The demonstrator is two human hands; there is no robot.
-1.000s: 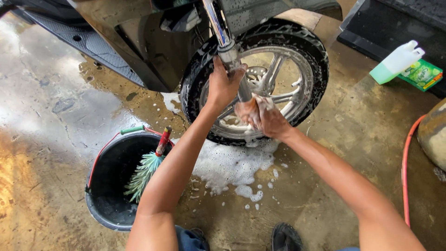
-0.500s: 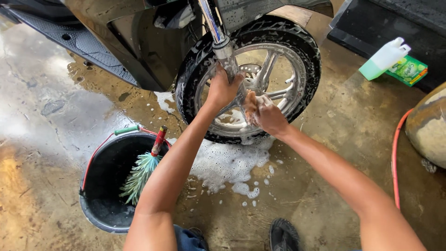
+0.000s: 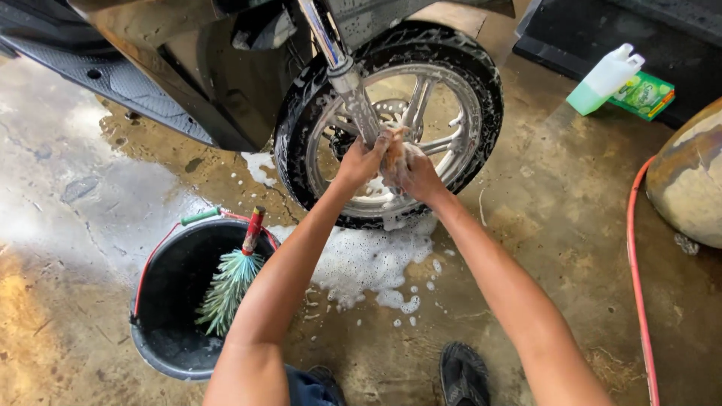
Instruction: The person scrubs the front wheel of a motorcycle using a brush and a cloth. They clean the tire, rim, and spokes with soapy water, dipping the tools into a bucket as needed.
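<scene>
Both hands, left hand (image 3: 359,159) and right hand (image 3: 418,174), are pressing an orange soapy sponge (image 3: 394,150), grips pinching it, against the silver spoked scooter wheel (image 3: 391,124), scrubbing near its hub.

- The left hand (image 3: 361,159) now sits lower on the chrome fork leg (image 3: 353,94), down near the hub, where a second ago it gripped higher up the tube.
- The right hand (image 3: 416,174) closes in, pressing the soapy sponge (image 3: 394,153) right against the left fingers.
- The view swings, so the wheel (image 3: 391,120) sits more central.
</scene>
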